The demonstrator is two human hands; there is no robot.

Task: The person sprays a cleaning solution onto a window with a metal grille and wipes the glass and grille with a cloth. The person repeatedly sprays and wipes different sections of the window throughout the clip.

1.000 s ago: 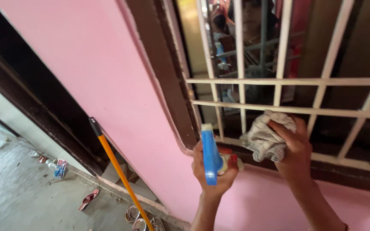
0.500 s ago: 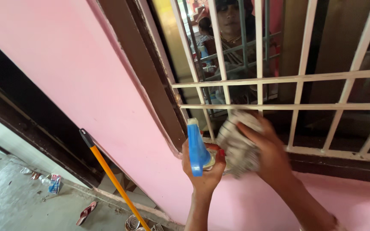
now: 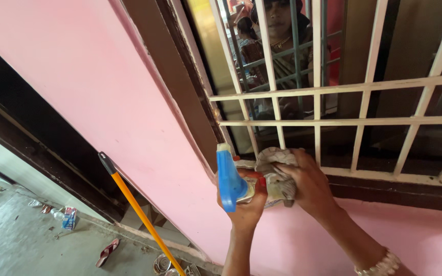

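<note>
Pink wall (image 3: 103, 87) fills the left, with a dark brown window frame (image 3: 180, 87) and a cream metal window grille (image 3: 369, 87) at right. Orange mop handle (image 3: 144, 217) leans on the wall low left, well apart from the hands.

Crumpled grey striped cloth (image 3: 277, 176) is at the lower left corner of the grille, pressed on the sill ledge (image 3: 400, 186). Right hand (image 3: 308, 184) grip is closed over the cloth, fingers bunching it. Cloth looks soft, light and floppy; best taken as a wad in the palm, as here.

Blue spray bottle (image 3: 229, 179) sits just beside the cloth, seemingly touching. Left hand (image 3: 246, 204) grip is wrapped round its neck below the trigger head, which is upright. Bottle body is mostly hidden; probably rigid, light plastic, possibly slick if wet, so hold the neck.
</note>
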